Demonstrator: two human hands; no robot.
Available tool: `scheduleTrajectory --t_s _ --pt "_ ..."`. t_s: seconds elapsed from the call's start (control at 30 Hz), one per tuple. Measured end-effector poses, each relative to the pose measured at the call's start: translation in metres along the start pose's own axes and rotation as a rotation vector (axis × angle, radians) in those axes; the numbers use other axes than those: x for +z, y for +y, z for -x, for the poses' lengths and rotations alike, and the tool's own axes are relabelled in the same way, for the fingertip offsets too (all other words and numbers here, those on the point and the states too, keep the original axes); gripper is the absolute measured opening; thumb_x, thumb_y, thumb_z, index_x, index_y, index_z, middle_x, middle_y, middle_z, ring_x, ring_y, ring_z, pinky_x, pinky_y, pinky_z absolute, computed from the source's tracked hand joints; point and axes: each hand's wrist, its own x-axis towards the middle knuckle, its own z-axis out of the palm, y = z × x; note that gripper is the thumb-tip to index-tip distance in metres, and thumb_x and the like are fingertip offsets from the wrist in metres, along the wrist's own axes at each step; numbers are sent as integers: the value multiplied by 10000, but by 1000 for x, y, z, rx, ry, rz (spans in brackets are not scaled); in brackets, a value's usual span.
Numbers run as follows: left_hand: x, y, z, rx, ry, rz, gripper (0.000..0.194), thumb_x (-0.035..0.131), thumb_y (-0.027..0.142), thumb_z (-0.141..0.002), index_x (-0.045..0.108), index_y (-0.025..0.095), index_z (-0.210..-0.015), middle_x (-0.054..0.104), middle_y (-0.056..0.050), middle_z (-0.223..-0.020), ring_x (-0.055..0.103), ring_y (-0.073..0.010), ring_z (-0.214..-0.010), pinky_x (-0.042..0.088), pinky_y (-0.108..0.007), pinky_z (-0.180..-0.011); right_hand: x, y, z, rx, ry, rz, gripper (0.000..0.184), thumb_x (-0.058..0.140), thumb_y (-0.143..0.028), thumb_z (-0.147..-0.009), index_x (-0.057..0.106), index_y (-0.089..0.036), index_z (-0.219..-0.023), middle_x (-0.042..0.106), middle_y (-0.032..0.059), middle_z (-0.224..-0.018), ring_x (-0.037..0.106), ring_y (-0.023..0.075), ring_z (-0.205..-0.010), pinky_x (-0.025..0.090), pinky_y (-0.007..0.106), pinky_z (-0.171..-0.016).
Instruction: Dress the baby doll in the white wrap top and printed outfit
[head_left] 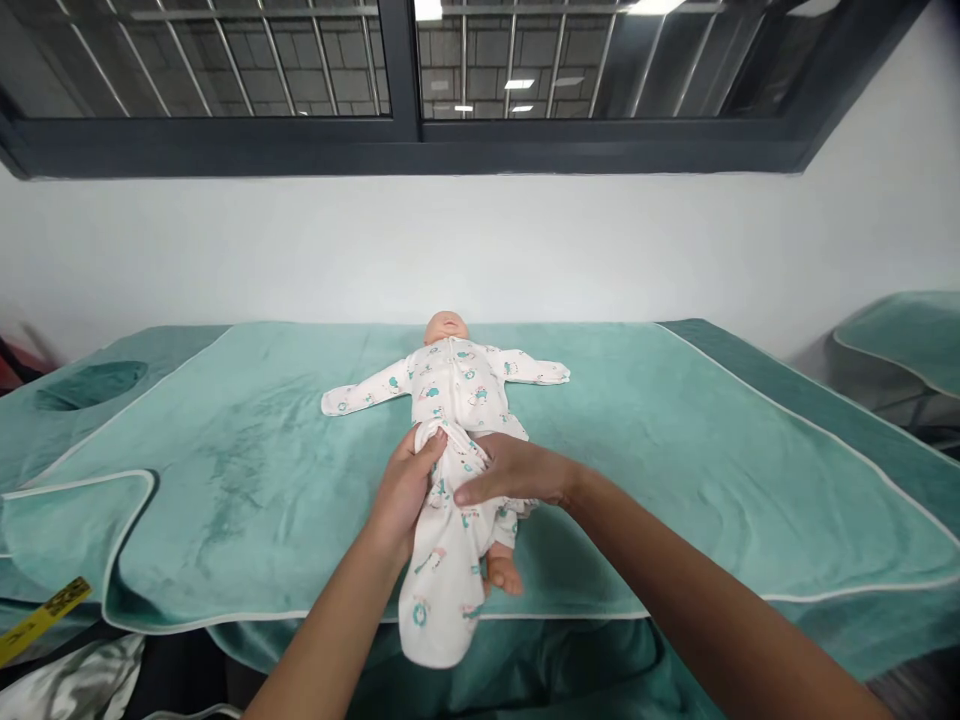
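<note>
A baby doll [447, 326] lies on its back, its head toward the wall and both arms spread wide. It wears a white long-sleeved baby top [454, 385] printed with small green and pink figures. Matching white baby pants [442, 560] are bunched over the doll's lower body, one leg trailing over the table's near edge. My left hand [409, 485] is closed on the waistband, thumb on top. From the other side my right hand [517, 472] grips the pants' cloth, with its fingertips partly hidden in the folds. A bare doll foot [502, 570] sticks out below the cloth.
The doll rests on a green plush cover [247, 480] with white piping, spread over a padded table. A face hole [94, 385] lies at the left end. Behind stands a white wall [480, 250] under a dark-framed window. A yellow strap [45, 620] shows at lower left.
</note>
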Motion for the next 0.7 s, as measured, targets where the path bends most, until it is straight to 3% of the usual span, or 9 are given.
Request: scheduleTrajectory --t_s 0.1,0.23,0.3,0.4,0.47,0.6,0.7 --pt "-7 0 -2 -27 -28 -73 485 716 513 -748 650 150 -1064 731 -61 -888 670 -200 -779 474 -240 -624 -2 -3 2 19 -36 87 431 832 -413 -627 725 -171 -967 708 45 -995 638 222 -942 498 316 -822" --pt "-29 3 4 -130 -318 -174 522 818 409 -661 665 124 -1071 728 -104 -995 671 -230 -857 500 -271 -704 -1 3 -2 -95 137 -126 431 761 -451 -720 698 -171 -1041 701 57 -1018 645 192 -910 498 322 -828" --pt "-33 3 7 -147 -360 -200 516 840 342 -639 665 127 -1074 724 -107 -1025 671 -233 -871 503 -280 -734 -1 6 -5 -122 171 -199 432 760 -452 -722 691 -163 -1036 703 60 -983 646 182 -864 502 313 -793" --pt "-26 0 5 -42 -171 -88 474 790 368 -693 645 157 -1093 725 -79 -1003 671 -204 -846 501 -269 -739 0 7 -7 -90 135 -219 451 766 -460 -713 687 -158 -1038 704 61 -957 646 180 -842 505 297 -764" --pt "-19 -4 2 26 -59 -1 476 765 407 -706 631 173 -1098 724 -60 -965 670 -188 -807 499 -262 -718 1 4 -6 -37 37 -159 450 773 -463 -704 698 -154 -1022 706 58 -948 648 182 -847 510 292 -765" --pt "-14 -7 -2 -42 -7 -2 573 756 522 -674 637 143 -1086 729 -83 -920 677 -228 -787 502 -294 -675 3 -3 -2 58 -151 -30 402 821 -405 -652 719 -161 -955 715 42 -951 652 187 -862 520 288 -780" --pt "-22 -6 2 -103 -24 -53 609 757 588 -648 674 110 -1016 733 -105 -890 676 -240 -786 498 -297 -665 2 0 -3 11 -41 -187 411 818 -381 -669 707 -154 -993 718 53 -965 663 188 -883 519 297 -811"
